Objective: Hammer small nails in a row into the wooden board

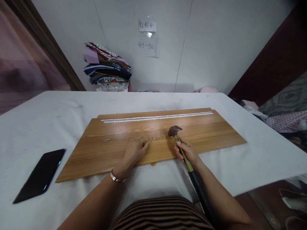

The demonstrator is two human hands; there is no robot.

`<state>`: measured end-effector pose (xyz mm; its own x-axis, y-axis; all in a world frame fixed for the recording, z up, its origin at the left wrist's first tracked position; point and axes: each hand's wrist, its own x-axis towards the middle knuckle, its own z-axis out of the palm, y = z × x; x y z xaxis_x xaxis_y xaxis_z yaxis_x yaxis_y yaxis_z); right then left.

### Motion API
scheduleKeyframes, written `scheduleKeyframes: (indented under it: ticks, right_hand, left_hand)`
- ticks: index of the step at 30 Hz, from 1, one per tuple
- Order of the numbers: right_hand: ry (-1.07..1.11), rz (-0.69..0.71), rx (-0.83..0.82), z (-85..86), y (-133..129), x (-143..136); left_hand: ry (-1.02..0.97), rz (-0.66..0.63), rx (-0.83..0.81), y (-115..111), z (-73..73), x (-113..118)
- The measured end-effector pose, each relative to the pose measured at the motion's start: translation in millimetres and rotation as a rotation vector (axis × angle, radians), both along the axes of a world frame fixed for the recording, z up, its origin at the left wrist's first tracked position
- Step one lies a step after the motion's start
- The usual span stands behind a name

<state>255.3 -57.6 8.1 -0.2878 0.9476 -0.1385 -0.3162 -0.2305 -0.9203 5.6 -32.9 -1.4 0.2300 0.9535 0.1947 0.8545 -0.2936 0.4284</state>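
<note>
My right hand (188,152) is wrapped round the handle of a claw hammer (189,166), close below its rusty head. The hammer head hovers over or rests on the wooden board (96,159), just right of a short row of nails (159,137); which of the two I cannot tell. At the left end of that row is my left hand (135,150), low over the board, thumb and fingers drawn together. Whatever sits between its fingertips is hidden or too small to make out. Several loose nails (107,140) lie on the board to the left.
Two white measuring strips (155,117) run along the board's far side. A black phone-like slab (40,175) lies left of the board on the white-covered table (259,150). Folded clothes (107,67) are stacked by the wall behind the table.
</note>
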Motion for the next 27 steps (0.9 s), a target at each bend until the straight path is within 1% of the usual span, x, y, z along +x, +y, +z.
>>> scheduleKeyframes:
  ticks: [6,11,20,27]
  right_hand:
    - [0.008,-0.021,0.006,3.3,-1.1,0.2]
    - [-0.008,-0.008,-0.004,3.3,-0.3,0.2]
    - [-0.007,-0.017,-0.017,3.9,0.5,0.4]
    - [-0.063,-0.025,-0.045,4.3,-4.6,1.1]
  left_hand:
    - [-0.010,0.002,-0.002,-0.3,1.5,0.1]
    - [0.015,0.002,0.003,-0.8,2.8,0.6]
    - [0.024,0.002,-0.019,0.3,-0.1,0.0]
    - [-0.002,0.008,-0.052,-5.1,6.8,2.7]
